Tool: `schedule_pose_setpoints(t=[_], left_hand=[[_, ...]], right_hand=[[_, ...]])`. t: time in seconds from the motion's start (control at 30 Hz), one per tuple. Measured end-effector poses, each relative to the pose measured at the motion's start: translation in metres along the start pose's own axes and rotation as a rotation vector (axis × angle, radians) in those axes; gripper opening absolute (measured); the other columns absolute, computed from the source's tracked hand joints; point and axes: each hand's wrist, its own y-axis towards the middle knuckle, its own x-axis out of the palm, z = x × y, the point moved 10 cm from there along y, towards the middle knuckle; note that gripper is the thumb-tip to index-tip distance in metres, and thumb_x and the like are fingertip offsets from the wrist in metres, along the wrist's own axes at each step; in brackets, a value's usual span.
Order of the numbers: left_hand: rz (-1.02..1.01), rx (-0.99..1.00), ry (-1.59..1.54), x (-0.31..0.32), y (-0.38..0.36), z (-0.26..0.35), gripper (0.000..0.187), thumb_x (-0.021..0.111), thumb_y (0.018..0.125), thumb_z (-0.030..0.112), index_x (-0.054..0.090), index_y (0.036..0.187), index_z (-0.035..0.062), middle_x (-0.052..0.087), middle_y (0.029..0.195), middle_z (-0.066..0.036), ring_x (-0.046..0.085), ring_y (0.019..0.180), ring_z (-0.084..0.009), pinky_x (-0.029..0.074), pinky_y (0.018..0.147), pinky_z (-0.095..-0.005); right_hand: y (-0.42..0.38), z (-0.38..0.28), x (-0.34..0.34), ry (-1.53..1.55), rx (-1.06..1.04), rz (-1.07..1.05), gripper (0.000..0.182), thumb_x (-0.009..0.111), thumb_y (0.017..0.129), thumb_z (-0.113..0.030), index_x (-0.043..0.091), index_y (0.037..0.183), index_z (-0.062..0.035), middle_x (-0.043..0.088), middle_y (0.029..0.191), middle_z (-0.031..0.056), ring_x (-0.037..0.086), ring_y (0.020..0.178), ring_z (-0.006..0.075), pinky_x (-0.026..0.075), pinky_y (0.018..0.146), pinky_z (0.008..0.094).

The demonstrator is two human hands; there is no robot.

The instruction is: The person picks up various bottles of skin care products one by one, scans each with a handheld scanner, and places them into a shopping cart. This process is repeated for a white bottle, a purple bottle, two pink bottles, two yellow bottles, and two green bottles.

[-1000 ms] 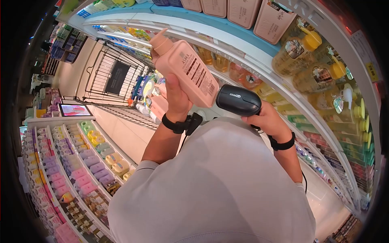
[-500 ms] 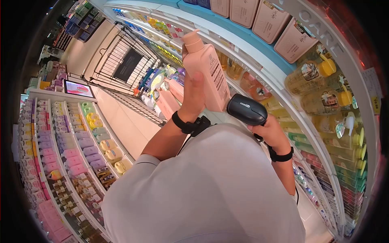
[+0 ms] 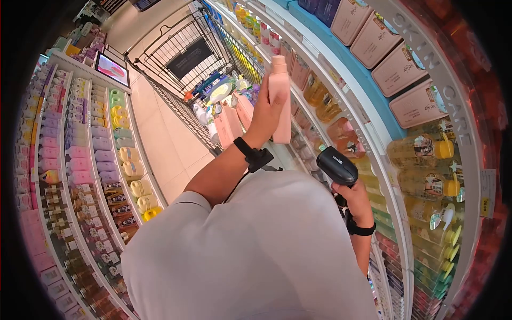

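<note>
A pink pump bottle (image 3: 280, 114) stands upright in my left hand (image 3: 265, 113), whose fingers wrap round its side, and its narrow side faces me. Lower and to the right, my right hand (image 3: 356, 200) is closed round the handle of a black handheld scanner (image 3: 338, 165). The scanner's rounded head points up and to the left, apart from the bottle. Past my left hand is a wire shopping cart (image 3: 184, 66) that holds pink bottles (image 3: 228, 127) and other colourful packages.
Shelves with yellow-capped clear bottles (image 3: 421, 146) and pink boxes (image 3: 416, 104) curve along the right. On the left stands a shelf unit with rows of pink, purple and yellow bottles (image 3: 106, 143), with a small screen (image 3: 112, 69) at its far end.
The pink bottle has turned to show its narrow side and moved away from the scanner. My right hand has shifted slightly lower with the scanner. The view has shifted.
</note>
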Motion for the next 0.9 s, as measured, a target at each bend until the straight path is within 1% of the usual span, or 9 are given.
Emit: schedule_pose_setpoints(t=[0.2, 0.23, 0.27, 0.33, 0.53, 0.57, 0.7, 0.8, 0.9], left_hand=[[0.328, -0.257, -0.274, -0.099, 0.028, -0.093, 0.041, 0.047, 0.102, 0.030, 0.038, 0.137, 0.0098, 0.055, 0.109, -0.006, 0.058, 0.095, -0.0163, 0.053, 0.080, -0.0338], [0.448, -0.391, -0.173, -0.130, 0.026, -0.130, 0.042, 0.047, 0.102, 0.030, 0.036, 0.137, 0.0099, 0.055, 0.109, -0.007, 0.058, 0.096, -0.0175, 0.053, 0.079, -0.0367], [0.467, -0.368, -0.198, -0.134, 0.023, -0.121, 0.058, 0.056, 0.097, 0.035, 0.033, 0.137, 0.0006, 0.054, 0.112, -0.012, 0.060, 0.090, -0.0203, 0.053, 0.072, -0.0355], [0.548, -0.406, -0.167, -0.156, 0.023, -0.143, 0.061, 0.058, 0.095, 0.032, 0.030, 0.139, -0.0001, 0.054, 0.113, -0.014, 0.060, 0.088, -0.0220, 0.052, 0.072, -0.0364], [0.556, -0.507, 0.129, -0.184, 0.048, -0.234, 0.073, 0.062, 0.086, 0.035, 0.029, 0.140, -0.0004, 0.053, 0.124, -0.023, 0.059, 0.104, -0.0321, 0.048, 0.088, -0.0424], [0.529, -0.539, 0.155, -0.179, 0.051, -0.237, 0.080, 0.064, 0.082, 0.039, 0.028, 0.142, -0.0008, 0.049, 0.133, -0.028, 0.053, 0.118, -0.0399, 0.042, 0.099, -0.0441], [0.512, -0.595, 0.400, -0.180, 0.072, -0.272, 0.100, 0.067, 0.076, 0.047, 0.019, 0.149, -0.0023, 0.044, 0.139, -0.032, 0.046, 0.127, -0.0460, 0.039, 0.106, -0.0450], [0.409, -0.735, 0.684, -0.162, 0.082, -0.251, 0.106, 0.069, 0.073, 0.049, 0.016, 0.150, -0.0034, 0.047, 0.137, -0.031, 0.049, 0.125, -0.0440, 0.039, 0.107, -0.0442], [0.275, -0.837, 0.778, -0.145, 0.096, -0.254, 0.113, 0.073, 0.070, 0.050, 0.013, 0.150, -0.0035, 0.045, 0.139, -0.031, 0.048, 0.127, -0.0427, 0.039, 0.108, -0.0419]], right_hand=[[0.000, 0.009, -0.008, -0.023, 0.078, 0.070, 0.027, 0.071, 0.078, -0.010, 0.065, 0.104, -0.0041, 0.060, 0.080, -0.0028, 0.051, 0.068, 0.0073, 0.040, 0.061, 0.0238], [-0.001, 0.012, -0.009, -0.015, 0.103, 0.073, 0.027, 0.071, 0.078, -0.011, 0.065, 0.104, -0.0039, 0.060, 0.080, -0.0028, 0.051, 0.068, 0.0073, 0.040, 0.061, 0.0237], [-0.001, 0.014, -0.010, -0.008, 0.128, 0.077, 0.027, 0.071, 0.078, -0.011, 0.065, 0.104, -0.0037, 0.059, 0.079, -0.0029, 0.051, 0.067, 0.0073, 0.039, 0.060, 0.0236], [-0.002, 0.020, -0.013, 0.001, 0.170, 0.082, 0.027, 0.071, 0.078, -0.011, 0.065, 0.103, -0.0034, 0.059, 0.080, -0.0027, 0.051, 0.068, 0.0074, 0.040, 0.060, 0.0238], [0.000, 0.029, -0.018, -0.018, 0.224, 0.127, 0.025, 0.071, 0.079, -0.012, 0.065, 0.102, -0.0025, 0.059, 0.078, -0.0026, 0.049, 0.063, 0.0064, 0.038, 0.056, 0.0238], [-0.001, 0.029, -0.019, -0.017, 0.242, 0.146, 0.025, 0.071, 0.079, -0.012, 0.065, 0.101, -0.0024, 0.058, 0.077, -0.0028, 0.048, 0.061, 0.0059, 0.037, 0.053, 0.0238], [-0.006, 0.030, -0.020, -0.022, 0.296, 0.189, 0.019, 0.070, 0.080, -0.016, 0.064, 0.091, -0.0021, 0.062, 0.073, 0.0021, 0.055, 0.057, 0.0097, 0.043, 0.049, 0.0252], [-0.009, 0.052, -0.027, -0.013, 0.321, 0.211, 0.028, 0.073, 0.080, -0.014, 0.063, 0.104, -0.0030, 0.057, 0.076, -0.0029, 0.046, 0.056, 0.0052, 0.035, 0.049, 0.0230], [-0.012, 0.054, -0.025, -0.010, 0.327, 0.238, 0.029, 0.072, 0.079, -0.014, 0.063, 0.105, -0.0029, 0.058, 0.078, -0.0022, 0.048, 0.059, 0.0060, 0.037, 0.051, 0.0235]])
